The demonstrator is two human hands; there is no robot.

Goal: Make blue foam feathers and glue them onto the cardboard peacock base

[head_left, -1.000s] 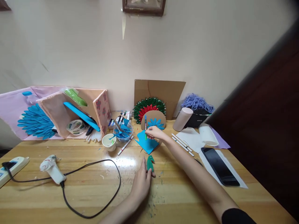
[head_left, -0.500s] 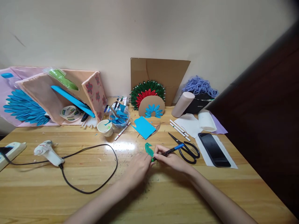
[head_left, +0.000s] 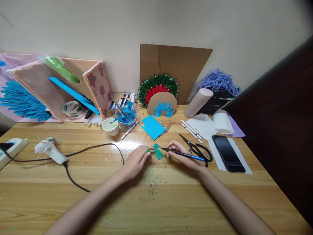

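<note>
Between my hands, a small green bird-shaped cutout (head_left: pixel 158 152) lies on the wooden table, its head toward the back. My right hand (head_left: pixel 182 154) is closed around a dark pen with a blue end (head_left: pixel 188 155), whose tip points left at the bird's neck. On the bird's left side is my left hand (head_left: pixel 137 161), fingers bent together and close to its edge. A bit of green (head_left: pixel 148 151) shows at those fingertips, too small to make out.
Black scissors (head_left: pixel 198 150) lie right of my right hand, with a phone (head_left: pixel 228 153) beyond. A glue gun (head_left: pixel 51 150) and its cable are at left. Blue paper (head_left: pixel 153 127), a paper cup (head_left: pixel 111 126) and a bowl of scraps (head_left: pixel 126 116) stand behind.
My hands have moved apart, uncovering the whole bird. The pen now lies flatter, its tip nearer the bird's neck. The bird is more upright, and the view has shifted.
</note>
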